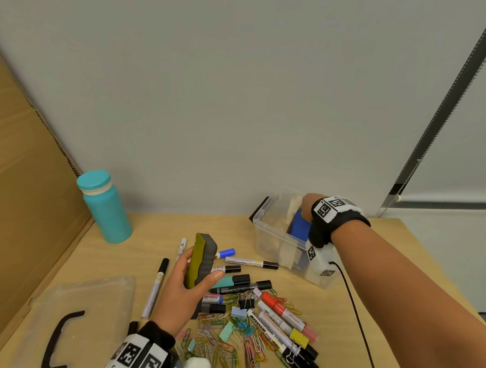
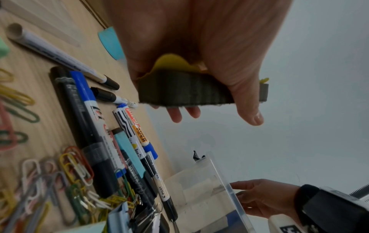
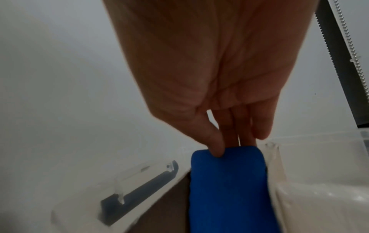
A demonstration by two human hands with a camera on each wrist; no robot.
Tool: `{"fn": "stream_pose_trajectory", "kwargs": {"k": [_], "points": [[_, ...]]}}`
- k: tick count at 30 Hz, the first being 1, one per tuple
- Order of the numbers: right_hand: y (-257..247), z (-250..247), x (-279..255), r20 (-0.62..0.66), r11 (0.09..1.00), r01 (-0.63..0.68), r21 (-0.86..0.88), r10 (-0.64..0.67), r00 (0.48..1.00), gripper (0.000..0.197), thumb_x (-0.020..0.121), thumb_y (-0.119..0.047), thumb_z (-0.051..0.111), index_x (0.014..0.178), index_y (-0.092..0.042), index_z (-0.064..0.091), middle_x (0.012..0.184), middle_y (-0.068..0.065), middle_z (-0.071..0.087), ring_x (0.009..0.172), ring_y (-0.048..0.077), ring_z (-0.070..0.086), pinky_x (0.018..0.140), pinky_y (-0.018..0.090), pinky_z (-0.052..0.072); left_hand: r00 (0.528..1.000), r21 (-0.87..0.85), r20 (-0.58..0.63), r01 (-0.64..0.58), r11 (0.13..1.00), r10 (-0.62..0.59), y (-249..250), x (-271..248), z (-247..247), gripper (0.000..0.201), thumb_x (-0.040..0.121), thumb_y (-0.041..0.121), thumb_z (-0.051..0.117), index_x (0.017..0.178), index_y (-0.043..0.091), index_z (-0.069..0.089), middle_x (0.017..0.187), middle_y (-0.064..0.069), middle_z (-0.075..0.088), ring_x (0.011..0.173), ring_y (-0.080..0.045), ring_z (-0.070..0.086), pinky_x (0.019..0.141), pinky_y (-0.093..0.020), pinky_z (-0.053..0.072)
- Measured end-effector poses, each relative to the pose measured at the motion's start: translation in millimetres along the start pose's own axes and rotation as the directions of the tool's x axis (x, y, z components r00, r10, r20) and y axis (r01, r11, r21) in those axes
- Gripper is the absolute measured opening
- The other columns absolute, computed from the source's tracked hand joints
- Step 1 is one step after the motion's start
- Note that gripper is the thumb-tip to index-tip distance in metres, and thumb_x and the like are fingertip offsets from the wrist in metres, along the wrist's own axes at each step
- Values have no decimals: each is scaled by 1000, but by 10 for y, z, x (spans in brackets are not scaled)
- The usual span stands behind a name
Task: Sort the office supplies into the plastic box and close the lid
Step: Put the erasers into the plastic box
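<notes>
My left hand (image 1: 190, 277) grips a yellow-and-grey board eraser (image 1: 201, 259) above the pile of markers; in the left wrist view the eraser (image 2: 191, 89) sits between thumb and fingers. My right hand (image 1: 308, 207) reaches into the clear plastic box (image 1: 272, 242) at the back right and pinches the top end of a blue eraser (image 3: 227, 186) that stands upright inside a compartment. Markers (image 1: 251, 262) and coloured paper clips (image 1: 226, 345) lie scattered on the table. The clear lid (image 1: 86, 310) with a black handle lies at the front left.
A teal bottle (image 1: 104, 206) stands at the back left by a cardboard sheet (image 1: 16, 198). A black cable (image 1: 361, 324) runs from my right wrist across the wooden table (image 1: 154, 224). A white wall rises behind the box.
</notes>
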State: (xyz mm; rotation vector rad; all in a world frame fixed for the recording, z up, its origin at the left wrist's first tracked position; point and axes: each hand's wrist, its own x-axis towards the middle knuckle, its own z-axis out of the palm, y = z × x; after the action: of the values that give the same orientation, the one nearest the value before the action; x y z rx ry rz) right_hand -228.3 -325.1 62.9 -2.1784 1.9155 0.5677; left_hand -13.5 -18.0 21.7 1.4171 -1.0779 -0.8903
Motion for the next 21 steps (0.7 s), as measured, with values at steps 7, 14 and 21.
{"fn": "stream_pose_trajectory", "kwargs": {"k": [7, 14, 21], "points": [[16, 13, -585, -189, 997, 60, 54, -49, 981, 35, 89, -13, 51, 124, -14, 54, 129, 14, 46, 115, 33, 51, 96, 40, 47, 999, -17, 22, 31, 999, -30, -27, -7, 76, 56, 69, 37, 71, 118, 47, 45, 110, 8, 65, 94, -1, 65, 84, -23, 51], [12, -27, -637, -111, 993, 117, -12, -117, 987, 26, 90, -16, 53, 114, -7, 56, 118, 14, 61, 107, 31, 60, 85, 36, 49, 999, -11, 34, 37, 999, -37, -29, -9, 81, 56, 68, 40, 71, 115, 52, 44, 113, 10, 64, 97, -3, 64, 86, -26, 50], [72, -26, -704, -120, 979, 188, 81, -178, 977, 42, 91, -23, 50, 133, -24, 47, 139, 8, 47, 123, 31, 49, 105, 40, 40, 999, 28, 43, 7, 1000, -9, 66, -14, 99, 53, 70, 39, 69, 113, 54, 42, 113, 14, 63, 97, 1, 63, 81, -18, 48]]}}
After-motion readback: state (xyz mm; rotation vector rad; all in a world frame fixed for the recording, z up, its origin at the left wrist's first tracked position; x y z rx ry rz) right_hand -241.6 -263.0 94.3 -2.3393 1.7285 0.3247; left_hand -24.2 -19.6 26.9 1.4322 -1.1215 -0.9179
